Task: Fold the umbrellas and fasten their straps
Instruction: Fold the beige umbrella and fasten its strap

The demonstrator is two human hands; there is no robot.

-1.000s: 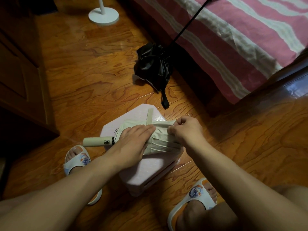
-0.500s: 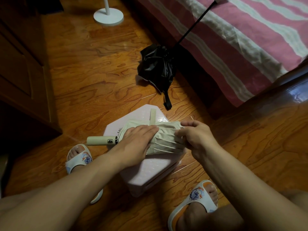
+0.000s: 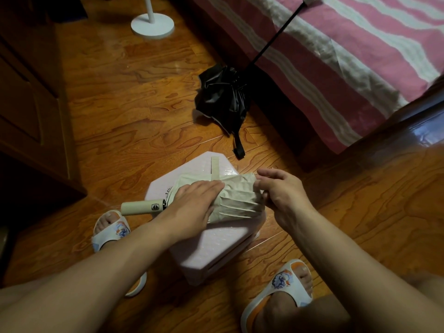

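Beige umbrella (image 3: 236, 200) on stool: left hand (image 3: 194, 205) presses flat, right hand (image 3: 282, 193) fingers pinch its end.

Open wood floor (image 3: 125, 111) left of and beyond the pink stool (image 3: 216, 251), up to the white stand base (image 3: 152, 27). Dark cabinet (image 3: 31, 104) walls off the left side. Black umbrella (image 3: 223, 99) lies just beyond the stool, its shaft leaning on the bed (image 3: 348, 58), which blocks the upper right. Slippered feet (image 3: 111, 228) flank the stool; bare floor to its right.
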